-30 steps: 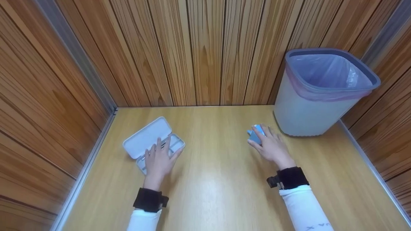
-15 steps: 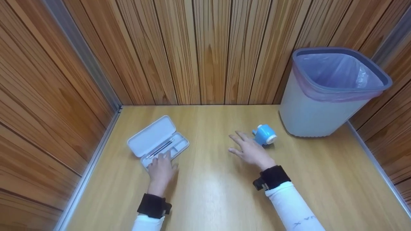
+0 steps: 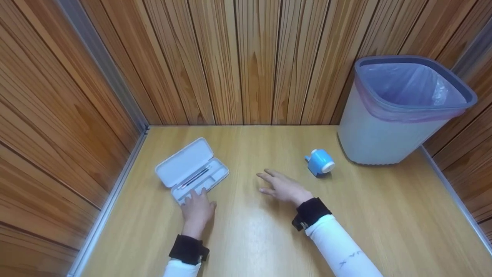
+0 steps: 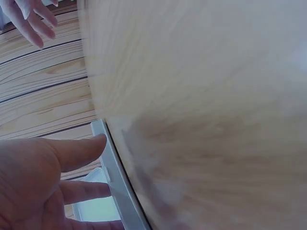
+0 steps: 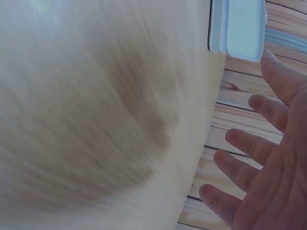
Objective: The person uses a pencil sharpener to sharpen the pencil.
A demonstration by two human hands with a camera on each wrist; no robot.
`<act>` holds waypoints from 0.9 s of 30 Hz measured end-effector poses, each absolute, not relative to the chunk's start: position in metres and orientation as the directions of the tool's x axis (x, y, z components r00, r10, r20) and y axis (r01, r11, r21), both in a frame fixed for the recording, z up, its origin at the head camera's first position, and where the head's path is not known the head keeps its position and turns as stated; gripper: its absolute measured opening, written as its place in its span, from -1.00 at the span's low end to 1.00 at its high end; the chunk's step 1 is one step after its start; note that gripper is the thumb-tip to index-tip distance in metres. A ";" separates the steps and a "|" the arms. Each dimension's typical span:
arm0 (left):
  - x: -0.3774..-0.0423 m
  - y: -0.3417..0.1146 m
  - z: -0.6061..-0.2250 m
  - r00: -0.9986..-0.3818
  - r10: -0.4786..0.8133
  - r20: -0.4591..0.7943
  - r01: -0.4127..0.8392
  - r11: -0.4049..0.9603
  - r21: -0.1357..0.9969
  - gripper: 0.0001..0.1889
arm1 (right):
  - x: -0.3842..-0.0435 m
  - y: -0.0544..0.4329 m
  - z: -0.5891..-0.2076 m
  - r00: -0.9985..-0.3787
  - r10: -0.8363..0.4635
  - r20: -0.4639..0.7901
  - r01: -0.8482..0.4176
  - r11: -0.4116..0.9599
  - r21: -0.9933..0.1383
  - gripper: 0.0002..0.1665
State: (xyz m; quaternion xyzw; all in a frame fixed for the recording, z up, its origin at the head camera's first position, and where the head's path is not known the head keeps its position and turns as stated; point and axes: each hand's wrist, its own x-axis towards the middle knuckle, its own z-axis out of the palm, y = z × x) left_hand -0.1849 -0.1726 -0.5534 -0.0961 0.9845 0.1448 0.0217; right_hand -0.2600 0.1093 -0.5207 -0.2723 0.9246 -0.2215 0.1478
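An open pencil case (image 3: 185, 163), pale grey, lies at the left of the table with its lid tipped back. Slim pencils (image 3: 195, 177) lie in its long compartment. My left hand (image 3: 198, 211) is at the near edge of the case, its fingers over the front rim; in the left wrist view the thumb and fingers (image 4: 86, 191) look fairly straight beside the wall of the case. My right hand (image 3: 283, 187) hovers over the middle of the table, fingers spread and holding nothing. To its right stands a blue crank pencil sharpener (image 3: 320, 162) with a white round end, apart from the hand.
A white waste bin (image 3: 380, 134) with a grey rim and a thin liner stands at the back right. Wood-plank walls (image 3: 257, 69) close off the back and both sides of the table (image 3: 246, 238).
My right hand has come off the pencil sharpener and moved left toward the middle. The left hand has drawn back from over the case to its near edge, uncovering the pencils.
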 end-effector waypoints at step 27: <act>-0.179 -0.154 -0.550 -0.994 -0.091 -0.066 -0.107 0.947 0.303 -0.43 | -0.245 0.062 -0.535 -0.717 -0.673 -0.183 -0.579 0.720 -0.382 -0.28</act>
